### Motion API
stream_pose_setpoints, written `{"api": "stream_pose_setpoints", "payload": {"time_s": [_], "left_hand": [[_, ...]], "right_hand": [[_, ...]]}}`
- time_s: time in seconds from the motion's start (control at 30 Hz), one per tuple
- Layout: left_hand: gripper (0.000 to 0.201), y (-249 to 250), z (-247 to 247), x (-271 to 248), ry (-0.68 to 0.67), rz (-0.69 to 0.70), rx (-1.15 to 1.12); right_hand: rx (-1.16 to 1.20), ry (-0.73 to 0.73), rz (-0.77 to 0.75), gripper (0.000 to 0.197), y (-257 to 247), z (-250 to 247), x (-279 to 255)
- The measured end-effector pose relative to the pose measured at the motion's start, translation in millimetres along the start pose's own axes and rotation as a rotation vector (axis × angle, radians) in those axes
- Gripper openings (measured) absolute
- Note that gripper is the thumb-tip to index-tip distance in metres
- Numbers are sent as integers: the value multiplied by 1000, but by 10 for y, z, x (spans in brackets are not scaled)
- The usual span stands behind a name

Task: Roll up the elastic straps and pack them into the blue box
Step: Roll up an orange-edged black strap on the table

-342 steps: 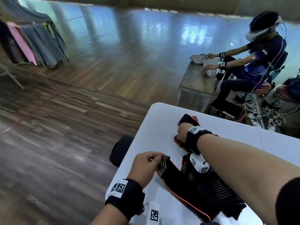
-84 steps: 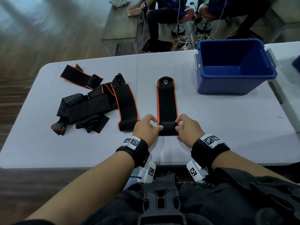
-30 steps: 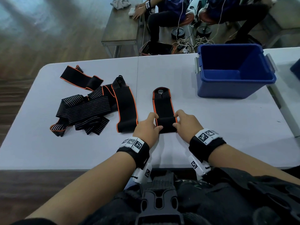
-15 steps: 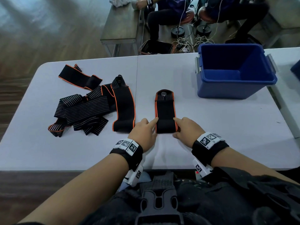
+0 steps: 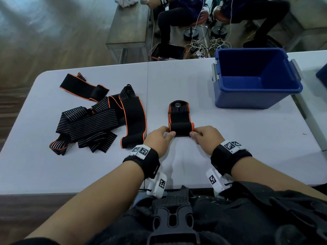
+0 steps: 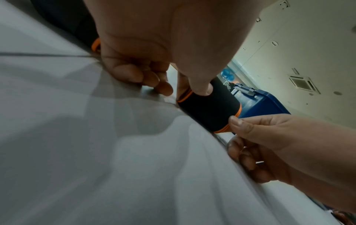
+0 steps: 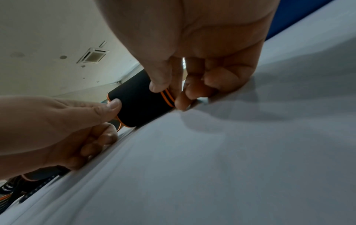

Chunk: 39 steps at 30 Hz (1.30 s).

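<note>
A black elastic strap with orange edges [image 5: 179, 114] lies on the white table [image 5: 230, 138], its near end wound into a thick roll [image 5: 180, 129] [image 6: 209, 107] [image 7: 141, 100]. My left hand [image 5: 160, 138] [image 6: 154, 73] pinches the roll's left end with thumb and fingers. My right hand [image 5: 203, 137] [image 7: 192, 79] pinches its right end the same way. The unrolled tail, with a loop at its far end, points away from me. The blue box [image 5: 254, 78] stands open at the far right, apart from both hands.
A heap of several unrolled black straps [image 5: 99, 117], some striped, lies on the table's left half. Beyond the far edge stand a grey bench [image 5: 129, 27], cables and seated people [image 5: 178, 13]. A second table [image 5: 315, 82] adjoins at the right.
The roll has grown thicker and the flat tail shorter. Both hands went from lying fairly flat beside the strap to pinching the roll's ends.
</note>
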<state>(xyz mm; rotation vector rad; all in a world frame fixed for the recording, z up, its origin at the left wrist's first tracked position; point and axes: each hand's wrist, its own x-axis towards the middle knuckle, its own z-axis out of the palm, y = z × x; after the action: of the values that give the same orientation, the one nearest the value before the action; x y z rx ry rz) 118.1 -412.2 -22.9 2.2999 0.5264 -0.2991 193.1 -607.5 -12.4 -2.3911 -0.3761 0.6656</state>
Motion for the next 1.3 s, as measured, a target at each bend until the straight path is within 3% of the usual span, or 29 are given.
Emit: {"api": "stream_pose_setpoints", "payload": {"time_s": [0.23,0.5,0.7,0.93,1.1,1.3], "left_hand": [[41,166,-9,115,44,-65,52],[50,231,-19,240,25,-98,162],[35,293,-68,305,153,-15,43],[26,333,-42,322,114,63,54],[25,399,-4,288,65,7,132],[70,487,138,217,-2,-32,292]], "right_hand": [[88,31,62,36,-31,-7,157],[17,32,97,47,-85,-10,223],[193,142,120,3,-186,23,326],[214,125,100,28,-252,-4,323],[128,56,50,36,-273,34,335],[-38,2,79,58,-334,155,356]]}}
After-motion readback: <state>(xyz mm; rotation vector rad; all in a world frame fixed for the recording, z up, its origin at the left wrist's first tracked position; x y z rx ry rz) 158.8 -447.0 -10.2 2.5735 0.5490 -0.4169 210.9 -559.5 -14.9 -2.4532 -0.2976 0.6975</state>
